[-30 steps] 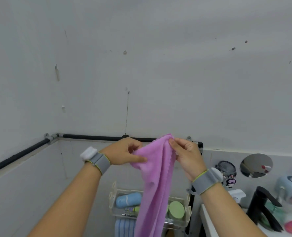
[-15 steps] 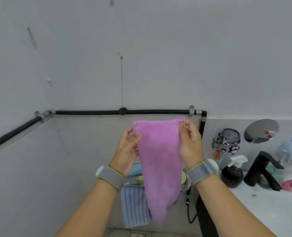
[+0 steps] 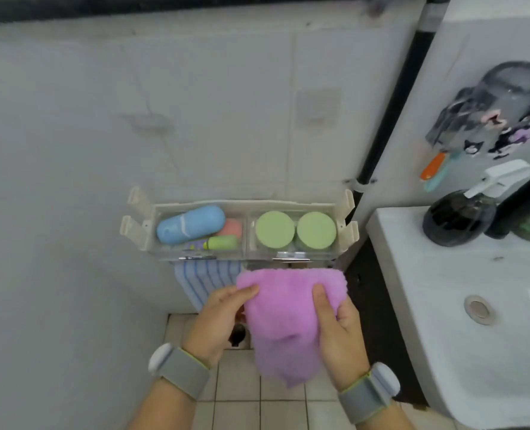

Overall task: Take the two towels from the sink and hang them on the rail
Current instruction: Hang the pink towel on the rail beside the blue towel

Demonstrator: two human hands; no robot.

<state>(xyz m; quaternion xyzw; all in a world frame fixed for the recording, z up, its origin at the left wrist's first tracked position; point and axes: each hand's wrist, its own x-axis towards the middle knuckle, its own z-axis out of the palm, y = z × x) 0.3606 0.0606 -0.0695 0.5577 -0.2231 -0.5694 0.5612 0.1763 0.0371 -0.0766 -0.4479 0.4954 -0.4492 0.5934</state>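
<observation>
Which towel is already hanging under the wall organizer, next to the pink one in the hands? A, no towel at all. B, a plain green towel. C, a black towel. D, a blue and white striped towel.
D: a blue striped towel hangs below the clear organizer, just left of the pink towel held by the left hand and right hand.

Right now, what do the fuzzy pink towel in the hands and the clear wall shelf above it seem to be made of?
The fuzzy pink towel looks like soft microfibre or fleece: matte, with a fluffy nap and a limp drape between the left hand and right hand. The clear wall shelf seems to be glossy see-through plastic with cream end brackets; its contents show through the front.
</observation>
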